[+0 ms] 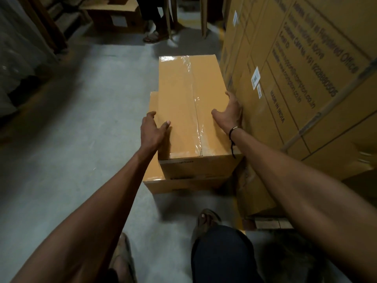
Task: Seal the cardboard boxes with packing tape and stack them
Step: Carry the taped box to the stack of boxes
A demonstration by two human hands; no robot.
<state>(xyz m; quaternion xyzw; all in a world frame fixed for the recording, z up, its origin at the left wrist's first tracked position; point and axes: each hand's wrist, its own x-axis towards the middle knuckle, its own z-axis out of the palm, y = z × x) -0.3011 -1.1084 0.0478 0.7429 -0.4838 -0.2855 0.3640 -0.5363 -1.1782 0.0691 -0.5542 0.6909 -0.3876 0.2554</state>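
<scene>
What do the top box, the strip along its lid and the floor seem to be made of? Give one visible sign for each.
Top box: likely matt brown cardboard; folded flaps.
Strip: probably clear plastic tape; glossy wrinkles.
Floor: seemingly bare grey concrete; dull, mottled.

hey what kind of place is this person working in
Most likely a warehouse or stockroom: a tall stack of printed shipping cartons on the right, a taped cardboard box stacked on another box, and a bare concrete floor.
</scene>
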